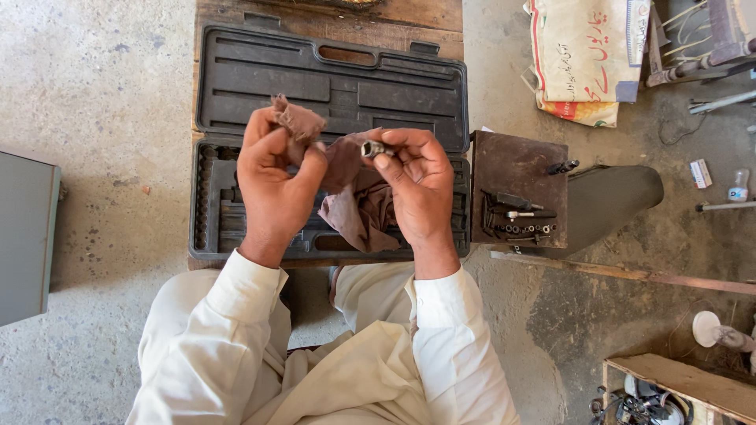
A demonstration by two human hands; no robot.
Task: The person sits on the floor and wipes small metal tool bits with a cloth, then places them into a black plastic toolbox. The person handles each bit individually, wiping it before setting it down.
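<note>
Two hands are raised over an open black tool case that lies on a low wooden table. The right hand has its fingers closed on a small metal socket, pinched between thumb and fingertips at about the level of the case's hinge. The left hand has its fingers bunched around one end of a brownish-red rag; a tuft of cloth sticks up above that fist, and the rest drapes down between the two hands and hangs in front of the case's lower tray. The socket sits just beside the cloth, nearly touching it. Cream-coloured sleeves cover both forearms. To the right of the case stands a rusty brown metal block with several dark sockets and bits lying on it. A printed sack rests on the concrete floor further back.
</note>
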